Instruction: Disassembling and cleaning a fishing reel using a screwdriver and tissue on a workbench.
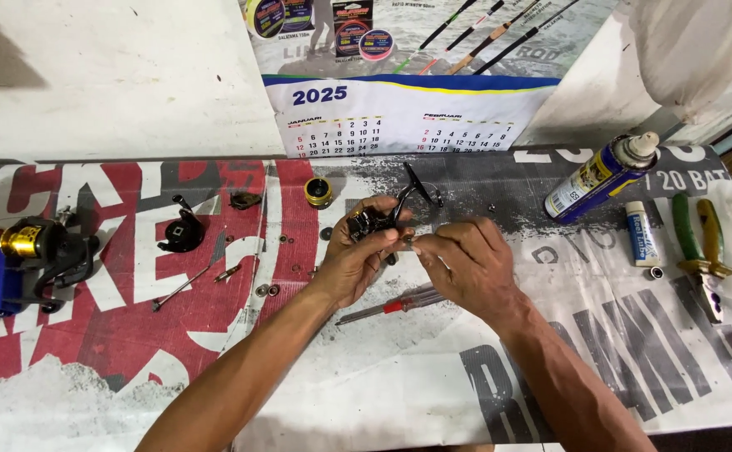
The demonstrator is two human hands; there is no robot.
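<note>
My left hand (351,259) grips a dark fishing-reel body (376,219) with a bail arm (420,188) sticking up from it, held just above the bench. My right hand (466,261) is beside it, fingertips pinched on a tiny part (410,240) against the reel's side. A red-and-clear handled screwdriver (389,306) lies on the bench under both hands.
Loose reel parts lie around: a gold spool (318,192), a black side cover (182,233), a thin shaft (180,289), washers (267,290). A whole black and gold reel (33,251) sits far left. A spray can (600,177), a small tube (640,233) and pliers (701,251) lie right.
</note>
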